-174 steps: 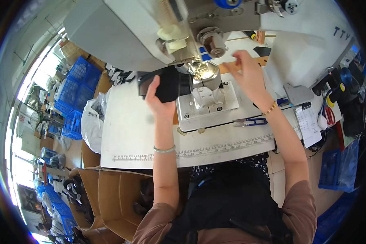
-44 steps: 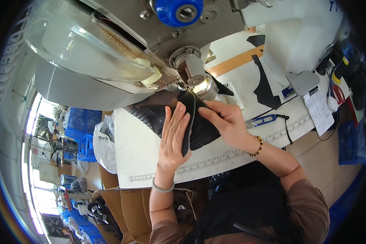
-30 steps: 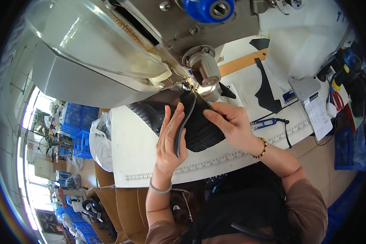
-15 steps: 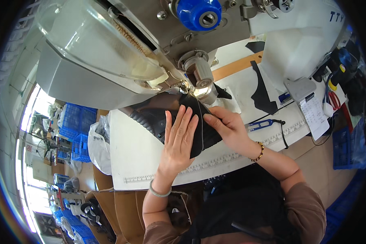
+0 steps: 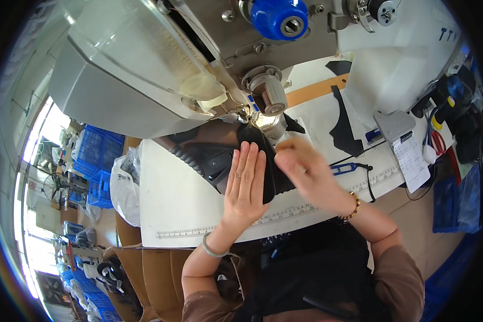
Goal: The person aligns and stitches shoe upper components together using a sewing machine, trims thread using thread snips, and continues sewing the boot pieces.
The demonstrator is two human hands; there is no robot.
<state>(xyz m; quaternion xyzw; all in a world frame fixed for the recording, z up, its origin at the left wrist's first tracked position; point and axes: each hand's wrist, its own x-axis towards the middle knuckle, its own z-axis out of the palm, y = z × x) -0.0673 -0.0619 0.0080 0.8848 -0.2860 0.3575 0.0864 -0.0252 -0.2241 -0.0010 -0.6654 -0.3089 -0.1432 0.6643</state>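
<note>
A black leather piece (image 5: 201,153) with ribbed and raised panels lies on the white table under the sewing head (image 5: 247,115) of a sewing machine. What it belongs to, I cannot tell. My left hand (image 5: 245,185) lies flat on its near part, fingers stretched out side by side. Just right of the piece, my right hand (image 5: 311,177) is smeared by motion, its fingers bent. Whether it touches the leather or holds anything is unclear. The far end of the piece is hidden by the machine.
On the white table (image 5: 169,201) are a ruler strip (image 5: 198,232), a blue tool (image 5: 344,168) with a black cord, and a black cut piece (image 5: 344,126). Red-handled scissors (image 5: 438,142) and a paper slip (image 5: 411,161) lie at the right. Blue crates (image 5: 99,150) stand left.
My right hand has come off its pinch at the edge of the leather and blurs in motion. The left hand stays flat on the piece. The whole view has shifted slightly.
</note>
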